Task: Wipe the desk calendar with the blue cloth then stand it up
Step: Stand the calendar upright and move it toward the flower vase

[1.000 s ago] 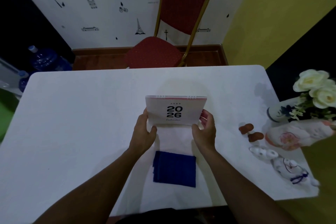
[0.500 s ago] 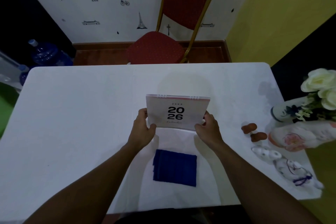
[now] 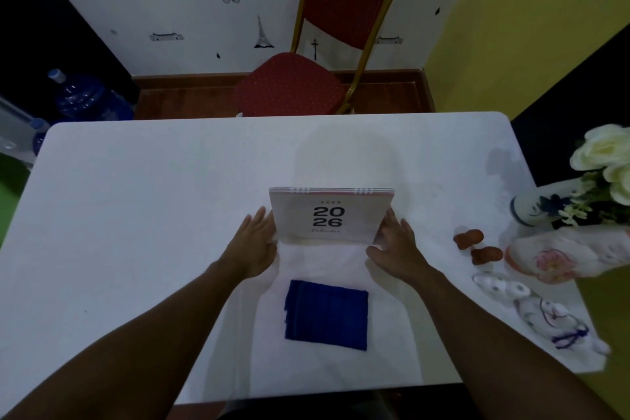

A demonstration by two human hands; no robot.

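Note:
The desk calendar [image 3: 327,218], white with "2026" on its front and a spiral binding on top, stands upright on the white table [image 3: 136,215] at the centre. My left hand [image 3: 254,247] lies flat against its left edge with the fingers stretched out. Along the right edge rests my right hand [image 3: 397,249], fingers straight and thumb spread, not curled around the card. The blue cloth [image 3: 327,315] lies folded on the table just behind my hands, closer to me, touched by neither hand.
At the table's right edge stand a blue-and-white vase [image 3: 531,211] of white flowers, a floral ceramic piece [image 3: 559,256], two small brown objects [image 3: 468,237] and white figurines [image 3: 545,314]. A red chair [image 3: 289,85] faces the far side; a water bottle [image 3: 85,95] sits on the floor, left.
The calendar was held tilted in both hands; it now stands on the table, and both hands have uncurled and flattened beside its edges.

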